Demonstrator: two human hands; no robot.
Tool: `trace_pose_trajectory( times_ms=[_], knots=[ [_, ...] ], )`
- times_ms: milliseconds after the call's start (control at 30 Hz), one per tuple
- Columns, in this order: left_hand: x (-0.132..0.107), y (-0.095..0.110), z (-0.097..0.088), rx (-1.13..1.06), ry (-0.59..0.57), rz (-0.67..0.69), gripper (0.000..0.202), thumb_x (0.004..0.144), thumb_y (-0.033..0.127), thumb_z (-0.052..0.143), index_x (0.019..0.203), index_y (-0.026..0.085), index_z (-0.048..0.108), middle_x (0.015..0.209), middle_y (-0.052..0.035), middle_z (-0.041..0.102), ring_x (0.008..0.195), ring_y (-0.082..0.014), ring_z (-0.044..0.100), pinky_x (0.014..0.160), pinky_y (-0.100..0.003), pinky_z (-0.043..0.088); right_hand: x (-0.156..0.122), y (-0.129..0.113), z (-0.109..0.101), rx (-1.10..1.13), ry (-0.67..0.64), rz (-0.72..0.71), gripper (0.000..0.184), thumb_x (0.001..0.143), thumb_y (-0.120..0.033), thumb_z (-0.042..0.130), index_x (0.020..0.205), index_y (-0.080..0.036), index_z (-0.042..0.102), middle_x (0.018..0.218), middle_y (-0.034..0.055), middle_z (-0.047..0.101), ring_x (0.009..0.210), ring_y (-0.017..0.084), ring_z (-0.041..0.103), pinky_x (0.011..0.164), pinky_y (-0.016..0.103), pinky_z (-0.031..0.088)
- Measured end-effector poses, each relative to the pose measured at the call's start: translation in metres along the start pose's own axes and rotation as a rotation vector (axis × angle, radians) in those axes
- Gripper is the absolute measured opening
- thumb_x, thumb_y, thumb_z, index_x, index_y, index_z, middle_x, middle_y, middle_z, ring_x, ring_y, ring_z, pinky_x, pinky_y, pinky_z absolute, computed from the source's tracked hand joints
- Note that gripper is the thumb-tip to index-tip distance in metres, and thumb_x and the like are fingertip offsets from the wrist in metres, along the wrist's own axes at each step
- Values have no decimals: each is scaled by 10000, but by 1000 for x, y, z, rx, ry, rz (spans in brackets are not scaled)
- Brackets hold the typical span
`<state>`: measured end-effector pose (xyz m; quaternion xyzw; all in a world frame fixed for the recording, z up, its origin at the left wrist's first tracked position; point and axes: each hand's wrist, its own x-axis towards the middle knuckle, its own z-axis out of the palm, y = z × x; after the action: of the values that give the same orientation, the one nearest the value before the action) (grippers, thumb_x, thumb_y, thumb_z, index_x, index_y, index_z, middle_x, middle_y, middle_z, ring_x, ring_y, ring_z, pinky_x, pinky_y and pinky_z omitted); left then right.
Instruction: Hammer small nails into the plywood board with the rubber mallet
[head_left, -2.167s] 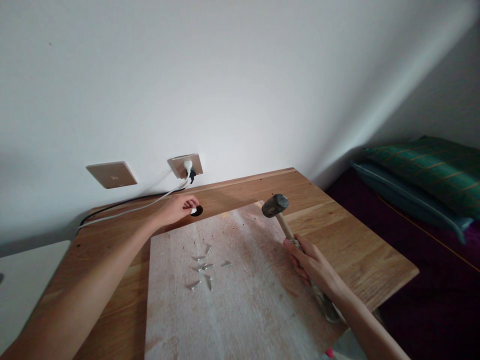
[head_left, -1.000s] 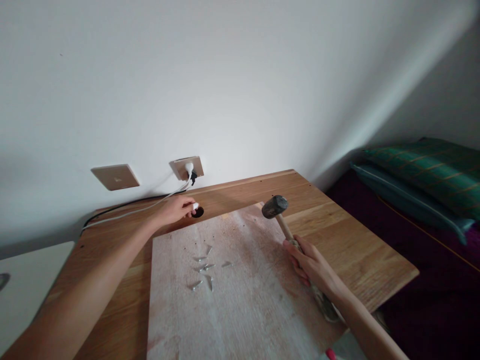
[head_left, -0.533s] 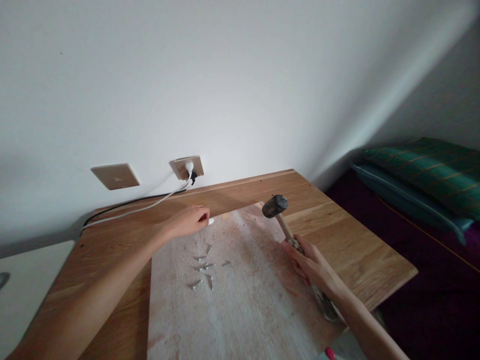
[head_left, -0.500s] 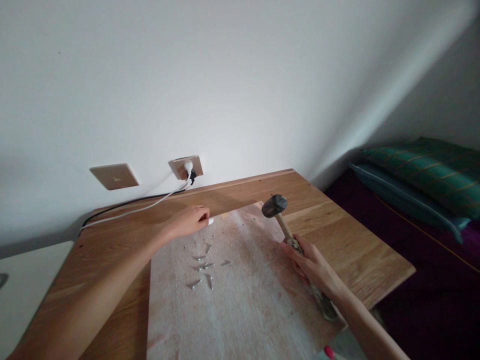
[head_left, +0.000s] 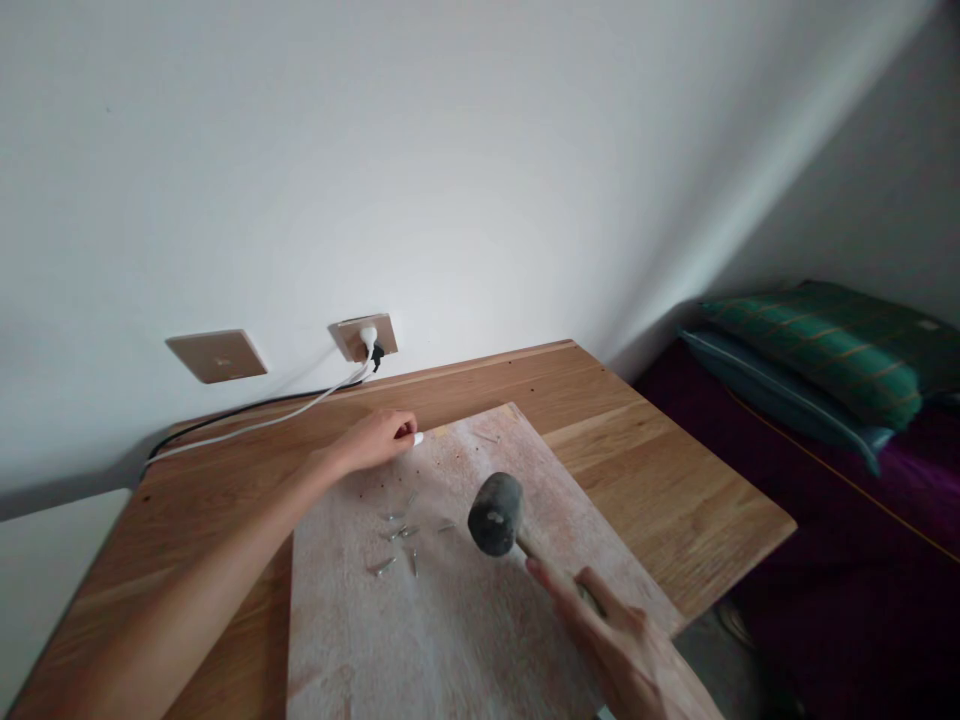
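My right hand (head_left: pixel 615 645) grips the wooden handle of a mallet, whose dark round head (head_left: pixel 496 514) is raised above a pale worn board (head_left: pixel 457 620) lying on the wooden desk (head_left: pixel 660 490). My left hand (head_left: pixel 379 440) rests at the board's far left corner, fingers pinched round a small white thing (head_left: pixel 418 438) that I cannot name. Several small metal nails (head_left: pixel 397 535) lie scattered on the board between my hands, just left of the mallet head.
A wall socket (head_left: pixel 366 337) with a white plug and cables sits behind the desk, a blank plate (head_left: pixel 216 355) to its left. Green and blue cushions (head_left: pixel 817 350) lie on a dark bed at right. The desk's right edge drops off.
The mallet has swung left and toward me, its head now over the board near the nails. My left hand came from the desk's cable hole to the board's corner about half a second ago.
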<state>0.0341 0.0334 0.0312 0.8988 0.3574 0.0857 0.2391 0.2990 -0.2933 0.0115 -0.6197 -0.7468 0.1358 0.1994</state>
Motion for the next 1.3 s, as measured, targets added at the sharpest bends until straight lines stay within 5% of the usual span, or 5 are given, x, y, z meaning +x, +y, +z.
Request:
trace_pose_trajectory(
  times_ms=[500,633,833,1000,1300],
  knots=[
    [4,-2,-2,31,47,26,297,894,309,490,689,198,674,717,-52,713,680,-197,630,630,-290,367,0,-12,-1,-434,-78,-391,295,1062,-259,496,1315,-298,641,856,32,651,476,159,648,419,244,482],
    [6,-1,-5,46,21,19,318,906,308,477,648,197,624,640,-30,661,615,-178,590,598,-286,327,3,-8,6,-454,-22,-377,312,1079,-270,422,1300,-299,639,820,26,629,419,157,607,382,260,404],
    [8,-7,-10,79,39,-60,262,912,322,519,779,205,712,763,-61,740,670,-207,638,632,-294,355,24,-25,2,-362,-184,-394,420,948,-282,738,1347,-311,610,909,12,674,470,140,638,410,251,405],
    [9,-26,-13,95,108,-59,232,898,316,548,778,199,708,712,-49,707,650,-194,614,638,-288,364,47,-36,9,-289,-213,-370,690,797,-627,848,1366,-311,617,997,55,669,544,212,685,433,287,448],
    [4,-63,-7,-348,294,-90,446,881,603,555,941,184,694,923,-77,758,850,-236,685,782,-332,524,59,-38,-5,45,-298,-168,630,902,-670,715,1431,-339,631,1136,81,649,782,243,746,678,340,596]
  ],
)
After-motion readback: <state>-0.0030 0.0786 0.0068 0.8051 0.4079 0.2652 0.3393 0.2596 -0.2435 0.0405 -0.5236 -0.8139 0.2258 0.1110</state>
